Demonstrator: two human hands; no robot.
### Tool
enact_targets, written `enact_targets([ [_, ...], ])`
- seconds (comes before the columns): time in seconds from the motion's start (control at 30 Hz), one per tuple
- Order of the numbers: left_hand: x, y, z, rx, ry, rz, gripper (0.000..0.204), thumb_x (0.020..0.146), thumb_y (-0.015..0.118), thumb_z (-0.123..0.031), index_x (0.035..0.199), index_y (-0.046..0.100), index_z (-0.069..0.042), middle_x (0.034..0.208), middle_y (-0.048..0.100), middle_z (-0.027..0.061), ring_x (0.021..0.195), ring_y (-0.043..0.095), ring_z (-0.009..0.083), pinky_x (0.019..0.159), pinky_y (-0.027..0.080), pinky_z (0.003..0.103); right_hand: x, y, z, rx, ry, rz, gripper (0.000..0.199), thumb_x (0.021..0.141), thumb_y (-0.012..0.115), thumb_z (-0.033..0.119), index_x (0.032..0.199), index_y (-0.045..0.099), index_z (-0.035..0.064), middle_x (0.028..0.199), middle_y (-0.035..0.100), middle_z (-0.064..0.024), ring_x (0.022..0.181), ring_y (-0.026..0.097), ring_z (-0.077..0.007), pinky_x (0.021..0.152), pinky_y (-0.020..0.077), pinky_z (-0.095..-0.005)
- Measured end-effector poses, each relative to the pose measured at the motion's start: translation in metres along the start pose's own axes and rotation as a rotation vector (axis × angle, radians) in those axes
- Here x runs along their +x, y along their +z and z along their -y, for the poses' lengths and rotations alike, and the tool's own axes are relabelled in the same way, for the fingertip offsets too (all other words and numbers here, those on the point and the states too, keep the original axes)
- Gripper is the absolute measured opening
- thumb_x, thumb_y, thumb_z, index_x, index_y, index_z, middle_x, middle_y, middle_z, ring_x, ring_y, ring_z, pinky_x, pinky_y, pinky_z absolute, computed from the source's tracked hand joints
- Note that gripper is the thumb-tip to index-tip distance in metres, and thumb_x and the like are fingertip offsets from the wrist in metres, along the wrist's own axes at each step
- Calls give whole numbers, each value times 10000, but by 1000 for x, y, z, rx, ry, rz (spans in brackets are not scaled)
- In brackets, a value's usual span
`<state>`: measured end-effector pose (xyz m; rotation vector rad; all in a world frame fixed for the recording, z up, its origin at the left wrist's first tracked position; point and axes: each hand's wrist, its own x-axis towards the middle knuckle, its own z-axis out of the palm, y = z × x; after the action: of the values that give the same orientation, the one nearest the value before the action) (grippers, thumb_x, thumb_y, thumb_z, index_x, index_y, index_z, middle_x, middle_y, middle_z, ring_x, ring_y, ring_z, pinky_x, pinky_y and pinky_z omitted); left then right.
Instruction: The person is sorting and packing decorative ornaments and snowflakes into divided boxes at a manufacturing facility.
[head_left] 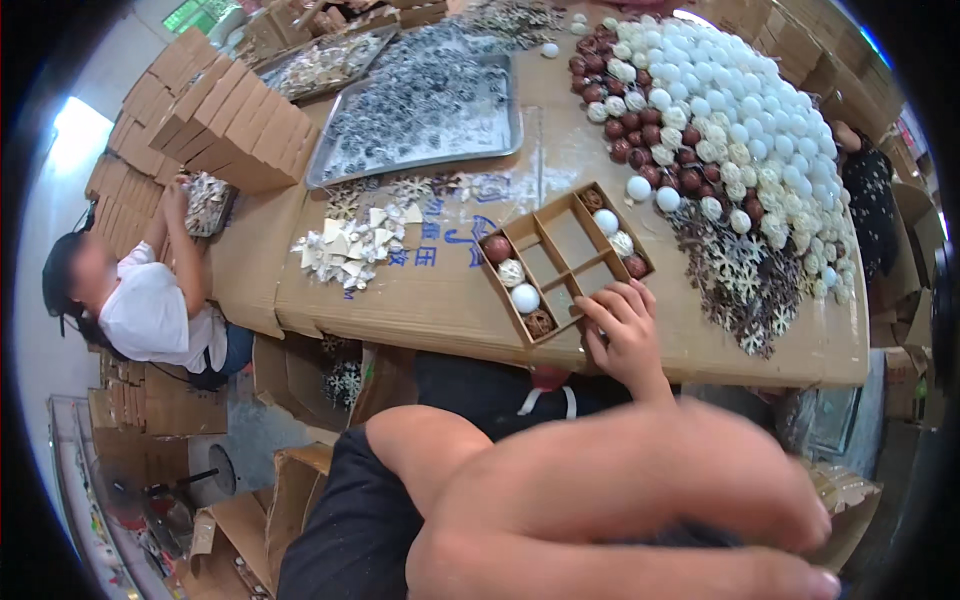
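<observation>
My right hand (pixel 625 328) grips the near right edge of a divided cardboard box (pixel 566 267), fingers over the rim and thumb outside. One side strip of the box holds a brown ball (pixel 497 248), a white woven ball (pixel 510 272), a smooth white ball (pixel 525 298) and a brown twig ball (pixel 540 322). The opposite strip has similar balls; its twig ball (pixel 592 198) is at the far end. Cardboard shows in the middle compartments. Large and blurred in the foreground, my left hand (pixel 520 510) has thumb and fingers apart, with nothing visible between them.
Brown and white balls (pixel 740 110) cover the table's right side, beside brown snowflake pieces (pixel 745 275). Pale pieces (pixel 355 245) lie left of the box. Behind stand a metal tray (pixel 515 125) and stacked cartons (pixel 235 125). A co-worker (pixel 160 300) is at the left.
</observation>
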<state>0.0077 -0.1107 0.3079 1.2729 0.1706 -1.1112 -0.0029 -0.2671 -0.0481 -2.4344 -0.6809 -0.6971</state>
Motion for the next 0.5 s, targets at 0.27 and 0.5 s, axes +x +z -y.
enact_targets([
  [0.27, 16, -24, 67, -215, 406, 32, 366, 1038, 517, -265, 1205, 543, 60, 1279, 533, 134, 1116, 578, 155, 979, 429, 279, 3, -2, 9, -3, 7, 31, 365, 748, 691, 54, 1109, 712, 103, 1045, 659, -69, 1096, 607, -274, 1102, 373, -482],
  [0.5, 72, -9, 113, -248, 733, 267, 400, 1039, 519, -330, 1105, 603, 55, 1151, 620, 135, 1026, 630, 173, 920, 476, 288, 11, -8, 3, -37, 15, 5, 356, 761, 680, 55, 1113, 711, 99, 1058, 656, -76, 1118, 594, -282, 1103, 358, -489],
])
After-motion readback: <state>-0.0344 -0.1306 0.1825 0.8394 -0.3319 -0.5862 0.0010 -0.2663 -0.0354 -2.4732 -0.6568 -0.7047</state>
